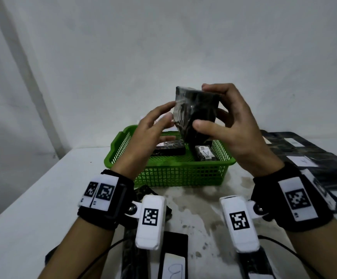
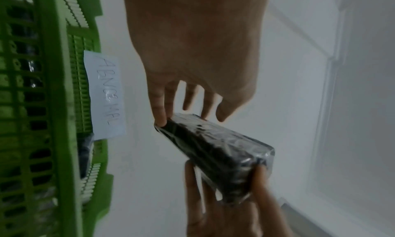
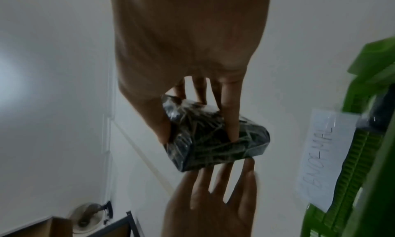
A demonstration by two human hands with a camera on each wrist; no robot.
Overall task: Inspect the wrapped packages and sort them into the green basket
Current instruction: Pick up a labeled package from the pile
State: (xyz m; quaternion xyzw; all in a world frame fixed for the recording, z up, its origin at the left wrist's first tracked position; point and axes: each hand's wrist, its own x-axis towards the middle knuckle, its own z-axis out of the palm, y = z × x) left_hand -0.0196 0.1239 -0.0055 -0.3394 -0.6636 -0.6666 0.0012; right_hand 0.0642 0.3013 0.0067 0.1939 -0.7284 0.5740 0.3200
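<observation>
A black package (image 1: 195,113) wrapped in clear film is held up above the green basket (image 1: 173,174). My right hand (image 1: 202,106) grips it, thumb on the near face and fingers curled over the top and far side. My left hand (image 1: 163,115) has fairly straight fingers touching the package's left edge. In the left wrist view, the package (image 2: 215,149) is touched at one corner by a left fingertip. In the right wrist view, thumb and finger pinch the package (image 3: 213,139). Two wrapped packages (image 1: 169,148) (image 1: 205,153) lie inside the basket.
A paper label (image 2: 104,95) reading ABNORMAL hangs on the basket's far wall. Flat black packages with white labels (image 1: 304,154) lie on the table at the right. More black packages (image 1: 173,256) sit near the front edge, under my wrists. The white table (image 1: 43,198) ends at the left.
</observation>
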